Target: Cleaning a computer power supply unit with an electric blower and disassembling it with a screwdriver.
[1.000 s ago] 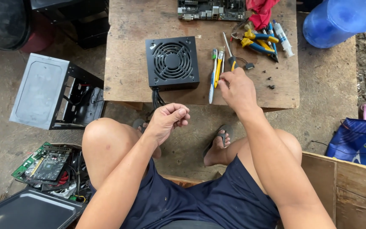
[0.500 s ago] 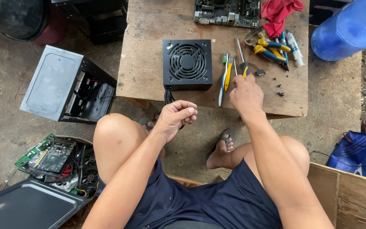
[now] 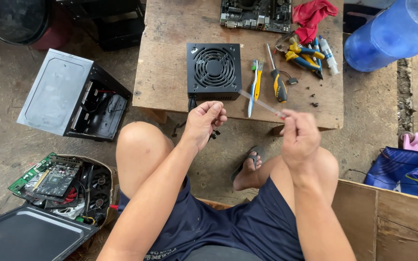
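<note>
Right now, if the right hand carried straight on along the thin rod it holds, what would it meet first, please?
Probably the black power supply: the right hand aims its thin rod up-left at the box's near right corner, passing over the toothbrushes. Depth is unclear.

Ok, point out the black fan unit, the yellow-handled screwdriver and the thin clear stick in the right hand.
black fan unit (image 3: 214,67), head view, on the fan grille.
yellow-handled screwdriver (image 3: 279,87), head view, on the handle.
thin clear stick (image 3: 260,102), head view, mid-length, above the right hand (image 3: 298,137).

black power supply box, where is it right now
In the head view the black power supply box sits fan-up near the wooden table's front edge, just beyond the left hand, with toothbrushes at its right.
</note>
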